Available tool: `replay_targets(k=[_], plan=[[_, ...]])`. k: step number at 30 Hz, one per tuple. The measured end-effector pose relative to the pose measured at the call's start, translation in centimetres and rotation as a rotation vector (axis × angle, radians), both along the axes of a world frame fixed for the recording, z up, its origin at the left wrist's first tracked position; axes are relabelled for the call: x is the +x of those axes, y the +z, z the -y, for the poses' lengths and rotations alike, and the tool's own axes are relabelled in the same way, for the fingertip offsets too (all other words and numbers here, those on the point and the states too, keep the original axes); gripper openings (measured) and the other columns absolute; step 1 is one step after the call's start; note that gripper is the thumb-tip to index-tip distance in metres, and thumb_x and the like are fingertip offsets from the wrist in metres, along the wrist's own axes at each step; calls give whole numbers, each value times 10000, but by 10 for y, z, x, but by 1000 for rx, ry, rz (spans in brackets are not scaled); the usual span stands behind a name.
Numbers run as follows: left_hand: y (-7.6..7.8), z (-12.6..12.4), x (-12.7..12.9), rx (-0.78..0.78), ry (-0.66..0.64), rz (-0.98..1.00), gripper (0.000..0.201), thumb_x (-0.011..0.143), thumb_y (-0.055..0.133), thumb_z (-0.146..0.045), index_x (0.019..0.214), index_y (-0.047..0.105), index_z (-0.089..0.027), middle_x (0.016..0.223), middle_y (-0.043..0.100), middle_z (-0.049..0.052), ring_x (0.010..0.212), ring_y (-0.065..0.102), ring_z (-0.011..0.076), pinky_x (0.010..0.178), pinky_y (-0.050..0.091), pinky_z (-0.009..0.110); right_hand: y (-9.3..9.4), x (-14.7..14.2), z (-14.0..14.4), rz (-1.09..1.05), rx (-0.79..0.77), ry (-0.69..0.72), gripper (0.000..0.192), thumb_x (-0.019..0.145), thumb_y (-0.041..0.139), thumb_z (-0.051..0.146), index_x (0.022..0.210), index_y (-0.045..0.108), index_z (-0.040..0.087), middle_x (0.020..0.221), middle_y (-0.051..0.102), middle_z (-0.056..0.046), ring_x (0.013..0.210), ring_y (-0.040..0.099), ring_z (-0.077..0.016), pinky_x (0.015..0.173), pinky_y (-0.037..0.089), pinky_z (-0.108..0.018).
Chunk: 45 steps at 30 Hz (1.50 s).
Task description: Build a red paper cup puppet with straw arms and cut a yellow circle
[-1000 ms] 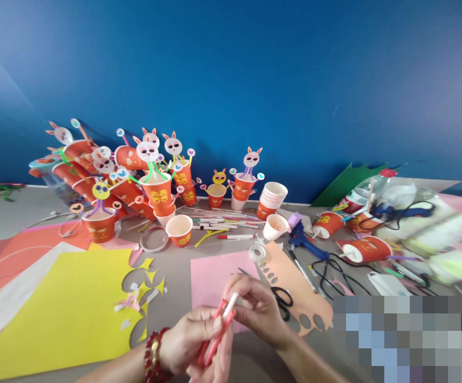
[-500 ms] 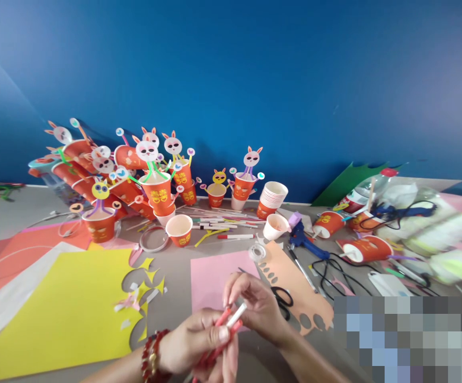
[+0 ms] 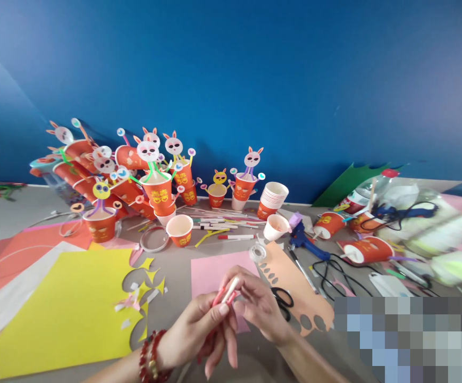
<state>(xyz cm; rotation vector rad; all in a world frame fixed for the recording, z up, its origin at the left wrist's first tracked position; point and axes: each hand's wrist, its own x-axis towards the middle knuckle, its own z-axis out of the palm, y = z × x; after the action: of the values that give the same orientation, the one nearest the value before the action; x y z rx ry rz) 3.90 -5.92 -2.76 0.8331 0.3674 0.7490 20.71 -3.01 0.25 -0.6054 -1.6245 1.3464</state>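
Marker point(image 3: 229, 291) was pinched between left hand point(image 3: 199, 332) and right hand point(image 3: 260, 308), both closed on it above the desk point(image 3: 175, 298)

Bright even light, soft shadows; right edge blurred, stretched (lower-right patch pixelated).
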Motion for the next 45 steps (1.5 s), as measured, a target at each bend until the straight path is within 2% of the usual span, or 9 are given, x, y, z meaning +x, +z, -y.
replay_targets(k=[11,18,26,31,34,37,40,43,45], plan=[[0,-2,1,9,-29,4,387,1003,415,-465,877,551,-126,583,732,83,226,454,52,216,190,110,-1,-1,2,58,-11,-44,175,936,591,332,858,658,190,937,607,-76,862,594,-203,719,483,-309],[3,-1,2,18,7,-74,364,1016,392,-451,1141,505,-129,604,737,68,252,500,61,243,223,93,3,-2,3,129,87,-123,135,934,587,269,829,641,202,902,634,-56,845,598,-194,788,478,-323],[3,-1,4,-2,-30,-96,417,1006,410,-460,868,580,-105,580,725,86,238,483,50,231,207,97,1,-2,3,122,67,-130,64,906,606,250,894,637,196,921,629,-54,853,605,-189,789,480,-309],[3,-1,4,-23,-54,-81,380,1014,394,-449,1057,554,-107,597,742,86,229,492,73,218,241,102,0,-1,2,101,11,-107,105,908,617,281,863,645,191,894,626,-49,809,591,-170,726,480,-279],[1,-2,3,-48,-114,-58,391,1014,384,-456,1076,554,-110,625,757,99,221,495,78,224,276,106,-1,0,1,89,-39,-79,141,905,627,308,845,643,182,883,622,-45,806,593,-161,711,486,-265],[-3,-4,1,-68,-177,-39,407,1016,373,-457,1051,571,-103,626,758,108,217,501,82,222,278,106,-2,1,1,50,-177,32,154,909,624,324,875,617,175,889,605,-24,618,587,-97,547,473,-209],[-5,-4,1,-88,-227,-22,411,1010,388,-457,1001,588,-97,613,755,115,214,505,86,218,272,104,-3,1,2,2,-308,141,168,909,628,327,879,580,169,890,593,-6,427,522,-34,388,376,-160],[-2,-5,1,-111,-236,-18,409,1008,395,-455,1013,592,-96,630,759,116,224,518,90,217,289,108,0,1,2,-27,-310,135,216,919,623,370,872,586,162,861,592,-3,420,512,-32,397,368,-163],[0,-5,1,-124,-201,-15,393,1008,398,-449,1027,584,-103,654,764,113,236,529,92,214,306,113,3,1,1,-24,-268,83,283,944,576,440,923,617,161,859,599,-18,490,530,-60,463,416,-192]])
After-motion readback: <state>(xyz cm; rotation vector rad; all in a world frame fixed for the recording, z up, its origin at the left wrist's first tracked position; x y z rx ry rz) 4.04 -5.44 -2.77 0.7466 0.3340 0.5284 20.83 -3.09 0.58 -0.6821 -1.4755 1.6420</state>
